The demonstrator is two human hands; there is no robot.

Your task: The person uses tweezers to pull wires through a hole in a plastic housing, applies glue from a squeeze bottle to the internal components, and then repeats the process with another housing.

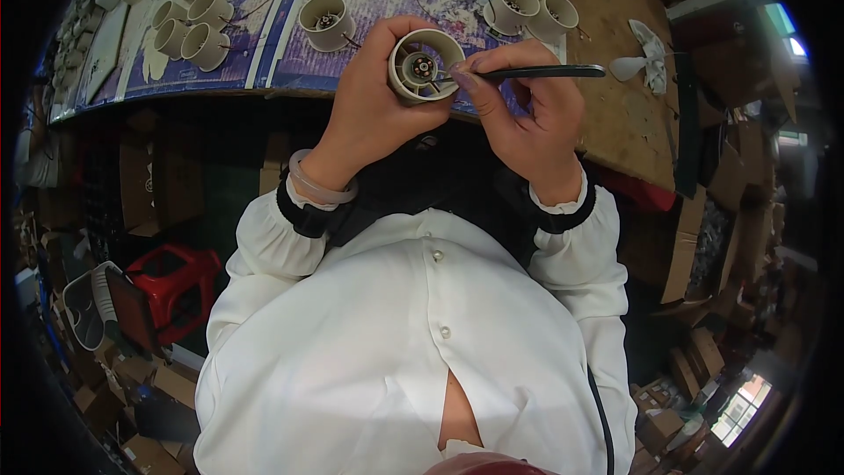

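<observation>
My left hand (380, 105) is wrapped round a cream plastic cylinder (395, 70), its open mouth facing up at me. Inside it sits a small round motor (423, 68) held by thin spokes. Between the thumb and fingers of my right hand (526, 105) is a pair of dark tweezers (549, 71), lying nearly level. Their narrow end reaches over the cylinder's rim towards the inside, near the lower spokes; the fingertips partly hide it. Just beyond my left hand stands another cream cylinder (324, 25) with a motor and short wires.
Several like cylinders stand in a group at the table's left (204, 46) and another at the far right (512, 9), wires trailing. The cardboard-covered table (294, 75) ends in front of me. A crumpled white cloth (652, 53) lies at the right. A red stool (180, 286) stands below left.
</observation>
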